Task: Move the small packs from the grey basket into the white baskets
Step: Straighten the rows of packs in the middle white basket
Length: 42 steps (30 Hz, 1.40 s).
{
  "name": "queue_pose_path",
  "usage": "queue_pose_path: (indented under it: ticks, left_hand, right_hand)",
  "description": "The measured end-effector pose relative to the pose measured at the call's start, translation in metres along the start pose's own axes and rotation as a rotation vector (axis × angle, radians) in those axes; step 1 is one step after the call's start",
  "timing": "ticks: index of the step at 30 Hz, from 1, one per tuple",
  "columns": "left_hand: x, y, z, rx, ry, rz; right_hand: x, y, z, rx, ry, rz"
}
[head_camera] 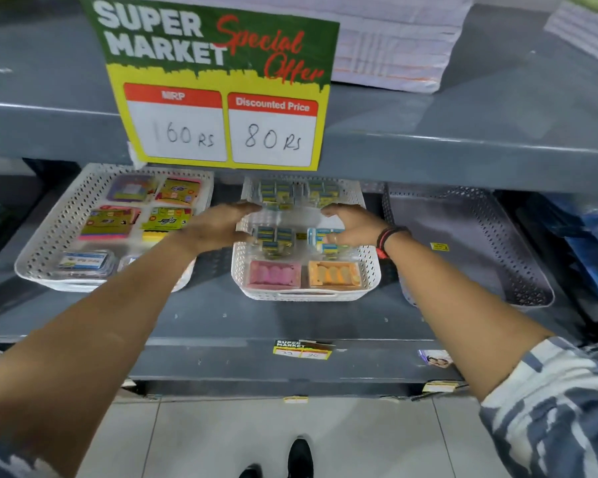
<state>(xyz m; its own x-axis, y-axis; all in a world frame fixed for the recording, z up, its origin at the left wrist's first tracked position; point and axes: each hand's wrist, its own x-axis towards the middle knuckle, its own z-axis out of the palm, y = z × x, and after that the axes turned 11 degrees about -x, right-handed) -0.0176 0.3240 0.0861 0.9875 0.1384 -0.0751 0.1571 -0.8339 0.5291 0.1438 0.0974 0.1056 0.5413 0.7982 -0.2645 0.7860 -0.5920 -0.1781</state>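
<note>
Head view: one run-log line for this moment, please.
left hand: in middle white basket | right hand: same, at packs | grey basket: empty

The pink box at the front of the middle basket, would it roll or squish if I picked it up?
Probably neither. The pink box has flat sides and square corners, so it should sit still, not roll. It looks like clear hard plastic, likely stiff and perhaps a bit slippery. It is small, so probably light.
</note>
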Motion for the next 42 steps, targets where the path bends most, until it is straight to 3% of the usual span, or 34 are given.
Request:
queue_pose_path:
  ticks: [3, 5, 12, 15, 20, 24, 35, 39, 42]
  left_hand:
    - [-0.028, -0.014, -0.027, 0.023, 0.073, 0.006]
    - [-0.05, -0.029, -0.042, 0.072, 0.082, -0.081]
    - [-0.112, -0.086, -0.074, 0.11, -0.135, -0.283]
    - [-0.125, -0.104, -0.082, 0.065, -0.162, -0.266]
    - [-0.129, -0.118, -0.083, 0.043, -0.231, -0.214]
    - [-0.124, -0.122, -0.073, -0.102, -0.256, -0.196]
    - [-0.119, -0.135, -0.068, -0.17, -0.311, -0.186]
    - [-0.117, -0.136, -0.074, -0.177, -0.331, -0.209]
    - [-0.106, -0.138, -0.079, -0.198, -0.137, -0.315]
  right_hand:
    - [-0.009, -0.018, -0.005, 0.055, 0.082, -0.014]
    - [-0.012, -0.036, -0.005, 0.095, 0.12, -0.033]
    - [-0.005, -0.148, -0.003, 0.181, 0.25, -0.127]
    - [0.009, -0.205, 0.003, 0.212, 0.22, -0.179]
    - [0.037, -0.267, 0.023, -0.064, -0.011, -0.192]
    - [0.053, -0.28, 0.04, -0.19, -0.127, -0.149]
    - [0.071, -0.277, 0.05, -0.255, -0.186, -0.132]
    - [0.078, -0.276, 0.046, -0.084, -0.147, -0.066]
    - [0.089, -0.28, 0.039, 0.229, 0.041, 0.019]
